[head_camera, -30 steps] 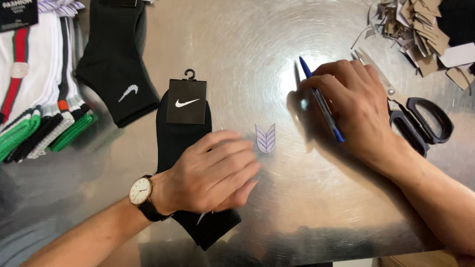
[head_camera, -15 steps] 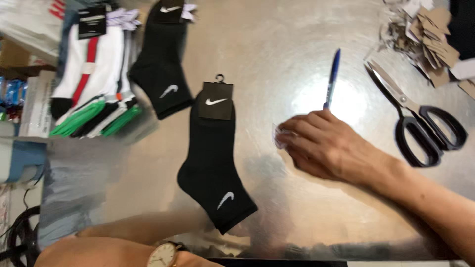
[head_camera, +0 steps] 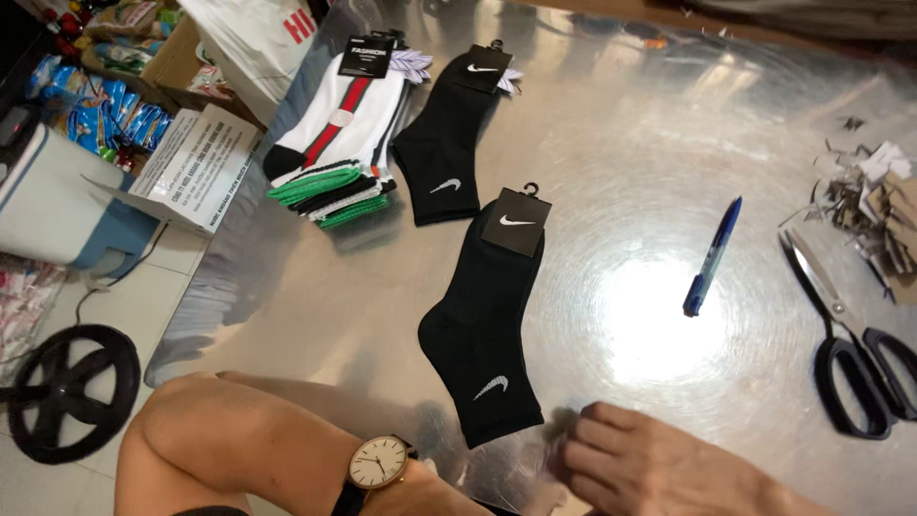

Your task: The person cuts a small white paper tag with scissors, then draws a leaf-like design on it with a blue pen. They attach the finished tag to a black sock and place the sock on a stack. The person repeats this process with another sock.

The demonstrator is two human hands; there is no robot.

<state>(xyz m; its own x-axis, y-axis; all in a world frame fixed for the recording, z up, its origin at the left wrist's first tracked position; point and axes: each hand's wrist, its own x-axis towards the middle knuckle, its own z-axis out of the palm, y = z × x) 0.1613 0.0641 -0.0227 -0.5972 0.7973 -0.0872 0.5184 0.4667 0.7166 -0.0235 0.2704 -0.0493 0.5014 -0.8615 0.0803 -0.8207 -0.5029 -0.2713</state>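
While the right hand (head_camera: 659,468) rests at the near edge of the shiny table (head_camera: 669,143), its fingers lie curled over a small pale scrap just beside the toe of the black sock (head_camera: 487,315); whether they pinch the scrap or only cover it I cannot tell. The left hand is almost wholly out of frame: only the forearm and a watch (head_camera: 375,463) show, so its grip cannot be told either. The sock lies flat mid-table, card header at its top, well apart from both the pen (head_camera: 712,256) and the scissors (head_camera: 850,334) to the right. A second black sock (head_camera: 449,134) and a stack of white socks (head_camera: 334,143) sit at the far left. As I judge it, the slick metal is the main risk: a scrap that small could slide off the near edge if the fingers drag it. The left forearm, so close to the sock's toe, could also nudge the sock askew. The pen, lying loose on the sheen, might roll if the table is bumped.
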